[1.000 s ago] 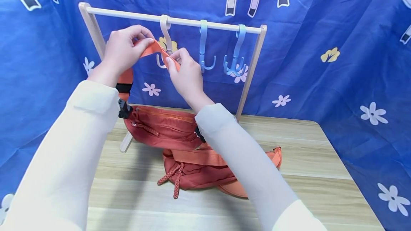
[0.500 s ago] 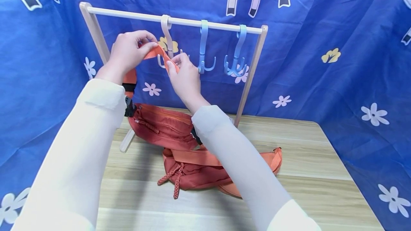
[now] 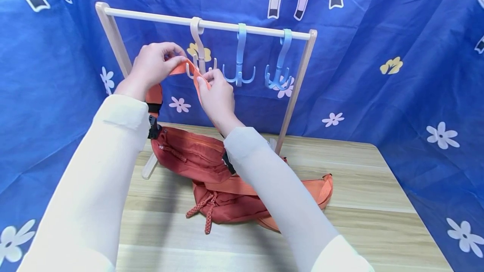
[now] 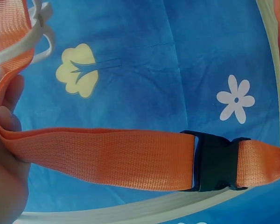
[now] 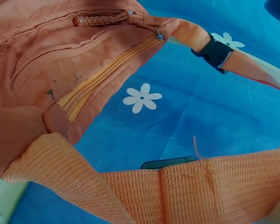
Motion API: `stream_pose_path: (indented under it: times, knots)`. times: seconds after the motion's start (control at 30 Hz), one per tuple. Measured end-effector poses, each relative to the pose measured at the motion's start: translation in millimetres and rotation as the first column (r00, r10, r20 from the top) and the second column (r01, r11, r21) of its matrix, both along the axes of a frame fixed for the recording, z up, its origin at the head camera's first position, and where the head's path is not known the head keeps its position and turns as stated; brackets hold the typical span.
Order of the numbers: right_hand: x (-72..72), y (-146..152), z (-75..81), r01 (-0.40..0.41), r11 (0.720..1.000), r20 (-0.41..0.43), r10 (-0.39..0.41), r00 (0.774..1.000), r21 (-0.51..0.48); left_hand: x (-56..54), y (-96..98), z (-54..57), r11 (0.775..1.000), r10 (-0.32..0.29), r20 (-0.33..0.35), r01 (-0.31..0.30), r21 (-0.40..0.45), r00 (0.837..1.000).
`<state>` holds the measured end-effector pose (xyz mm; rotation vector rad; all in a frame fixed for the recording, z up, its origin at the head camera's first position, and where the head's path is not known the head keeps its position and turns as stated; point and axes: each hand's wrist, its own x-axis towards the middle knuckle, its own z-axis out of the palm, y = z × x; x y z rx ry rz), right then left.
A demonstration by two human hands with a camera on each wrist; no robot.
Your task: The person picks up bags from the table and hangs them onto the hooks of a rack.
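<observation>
My left hand (image 3: 153, 68) pinches the orange strap of a rust-red waist bag (image 3: 193, 154), and my right hand (image 3: 219, 100) pinches the same strap a little lower to the right. Between them the strap (image 3: 193, 69) lies against the white multi-prong hook (image 3: 198, 41) on the rail. In the left wrist view, a white prong (image 4: 19, 46) crosses in front of the webbing, and a fastened black buckle (image 4: 218, 162) sits farther along it. Below my hands the bag hangs tilted. My right wrist view shows its zipper (image 5: 112, 70) and strap, with the hand almost out of frame.
Two blue hooks, a middle one (image 3: 240, 53) and a right one (image 3: 281, 60), hang from the rack's rail (image 3: 151, 16). A second rust-red waist bag (image 3: 234, 211) lies on the wooden table (image 3: 378, 205), partly behind my right sleeve. A blue patterned cloth (image 3: 378, 53) surrounds the table.
Both hands have moved slightly down, the left one also rightward, bringing the strap down onto the white hook's prongs. The hanging bag has sunk a little, its right end lower.
</observation>
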<state>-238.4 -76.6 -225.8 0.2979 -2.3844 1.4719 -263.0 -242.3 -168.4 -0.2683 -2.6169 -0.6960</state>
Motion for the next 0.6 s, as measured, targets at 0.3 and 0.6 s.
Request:
stream_pose_path:
  times: [0.3,0.6]
  knots:
    - [0.6,1,-4.0,-0.008,1.0,-0.006,0.008,1.0,0.016,-2.2,-3.2,-4.5,0.998,-0.018,0.024,0.016,0.059,1.0]
    - [4.1,0,-10.2,-0.038,0.997,0.012,0.037,0.999,0.066,-1.1,-14.4,-11.1,0.993,-0.039,0.091,0.028,0.116,0.995]
